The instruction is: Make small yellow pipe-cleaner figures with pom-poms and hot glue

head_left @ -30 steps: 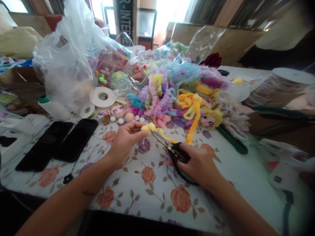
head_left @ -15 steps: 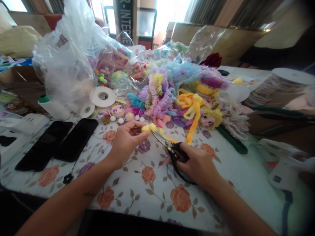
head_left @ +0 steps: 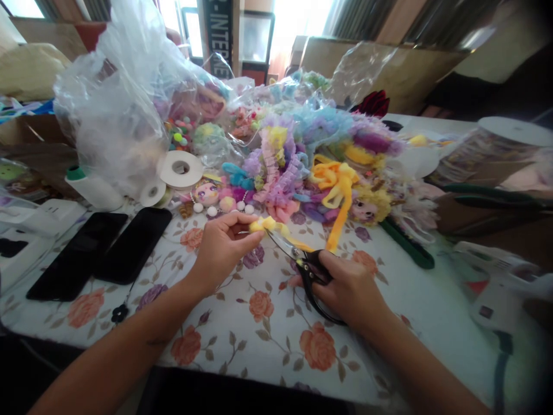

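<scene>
- Centre of the frame: a yellow ribbon piece (head_left: pixel 266 225) sits pinched between the left hand (head_left: pixel 222 248) thumb and fingertips, just above the floral tablecloth (head_left: pixel 259 323).
- The right hand (head_left: pixel 349 288) is wrapped around black scissors (head_left: pixel 307 271), blade tips touching the ribbon.
- Looks like trimming is under way; the next snip calls for a steady pinch.
- Against a second ago: barely any change, the hands sit slightly lower.
- Upper middle: a heap of pastel dolls (head_left: pixel 311 155).
</scene>
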Demonstrator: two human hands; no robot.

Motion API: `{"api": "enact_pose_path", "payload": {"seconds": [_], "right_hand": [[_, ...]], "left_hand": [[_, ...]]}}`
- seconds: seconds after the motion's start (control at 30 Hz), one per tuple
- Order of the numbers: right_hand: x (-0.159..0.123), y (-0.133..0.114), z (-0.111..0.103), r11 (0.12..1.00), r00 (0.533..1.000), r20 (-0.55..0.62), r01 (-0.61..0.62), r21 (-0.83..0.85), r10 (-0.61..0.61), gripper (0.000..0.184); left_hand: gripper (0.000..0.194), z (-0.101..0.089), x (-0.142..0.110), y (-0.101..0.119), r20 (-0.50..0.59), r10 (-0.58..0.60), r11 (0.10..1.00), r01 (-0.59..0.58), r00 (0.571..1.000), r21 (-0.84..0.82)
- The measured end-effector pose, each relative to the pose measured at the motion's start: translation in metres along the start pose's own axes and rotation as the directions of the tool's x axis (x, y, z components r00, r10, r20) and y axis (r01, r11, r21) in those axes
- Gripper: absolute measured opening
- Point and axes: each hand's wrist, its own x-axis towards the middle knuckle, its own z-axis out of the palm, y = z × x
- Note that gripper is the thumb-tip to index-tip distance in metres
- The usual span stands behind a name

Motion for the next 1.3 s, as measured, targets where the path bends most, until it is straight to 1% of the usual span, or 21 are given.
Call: {"api": "enact_pose_path", "payload": {"seconds": [0.23, 0.47, 0.73, 0.93, 1.03, 1.17, 1.3], "right_hand": [[0.0020, -0.0028, -0.0015, 1.000, 0.999, -0.032, 0.007, 0.008, -0.006, 0.034], [0.0056, -0.0044, -0.0012, 0.999, 0.999, -0.053, 0.007, -0.032, -0.008, 0.035], [0.0020, -0.0018, -0.0013, 0.999, 0.998, -0.057, 0.028, -0.017, -0.029, 0.033], [0.0024, 0.0007, 0.0018, 1.000, 1.000, -0.018, -0.021, -0.002, 0.021, 0.027], [0.0027, 0.0009, 0.0016, 0.999, 0.999, -0.016, -0.032, -0.007, 0.032, 0.029], [0.0029, 0.0001, 0.0016, 0.999, 0.999, -0.021, -0.041, -0.021, 0.041, 0.033], [0.0031, 0.0002, 0.0014, 0.999, 0.999, -0.020, -0.044, -0.018, 0.044, 0.035]], "left_hand": [[0.020, 0.0003, 0.0002, 0.0012, 0.007, 0.009, 1.000, -0.009, 1.000, -0.010], [0.019, 0.0000, 0.0013, 0.0006, 0.011, 0.025, 1.000, -0.025, 1.000, 0.004], [0.022, 0.0007, 0.0002, 0.0007, 0.005, 0.018, 1.000, -0.018, 1.000, -0.018], [0.022, -0.0009, 0.0020, 0.0015, 0.030, -0.057, 0.994, 0.060, 0.998, -0.092], [0.023, -0.0012, 0.0030, 0.0006, 0.042, -0.090, 0.988, 0.095, 0.995, -0.123], [0.024, -0.0013, 0.0031, -0.0009, 0.045, -0.099, 0.986, 0.104, 0.994, -0.129], [0.025, -0.0008, 0.0024, -0.0007, 0.032, -0.089, 0.991, 0.091, 0.996, -0.101]]}}
